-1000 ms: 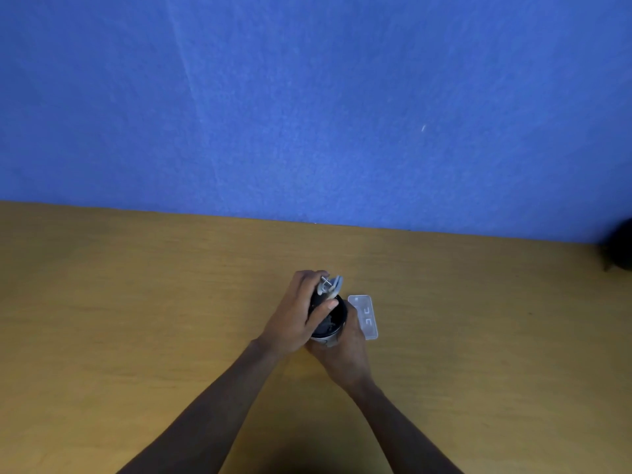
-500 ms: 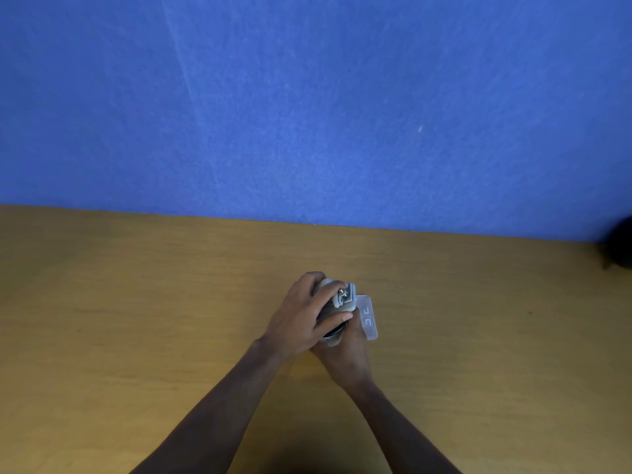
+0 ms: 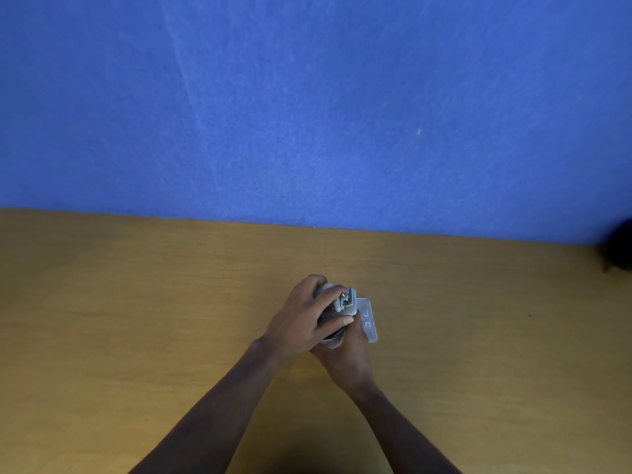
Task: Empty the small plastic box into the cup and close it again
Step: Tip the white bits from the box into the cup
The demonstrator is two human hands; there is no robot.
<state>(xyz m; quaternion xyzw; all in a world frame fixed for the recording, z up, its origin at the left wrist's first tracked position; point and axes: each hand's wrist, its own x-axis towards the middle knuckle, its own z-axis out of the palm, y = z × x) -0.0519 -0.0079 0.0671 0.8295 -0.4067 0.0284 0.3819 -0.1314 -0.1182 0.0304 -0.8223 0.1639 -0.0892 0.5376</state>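
Observation:
My left hand (image 3: 301, 319) grips the small clear plastic box (image 3: 346, 300) and tilts it, mouth down, over the dark cup (image 3: 333, 336). Small metal pieces show in the box's open side. My right hand (image 3: 345, 357) wraps around the cup from the near side and holds it on the table. Most of the cup is hidden under my left hand; only its near rim shows. The box's clear lid (image 3: 367, 319) lies flat on the table just right of the cup.
The wooden table (image 3: 136, 319) runs up to a blue wall (image 3: 307, 114) at the back. A dark object (image 3: 620, 248) sits at the far right edge, against the wall.
My left hand has tipped the box further over and lowered it onto the cup's mouth, covering the dark opening. The right hand and the lid have stayed put.

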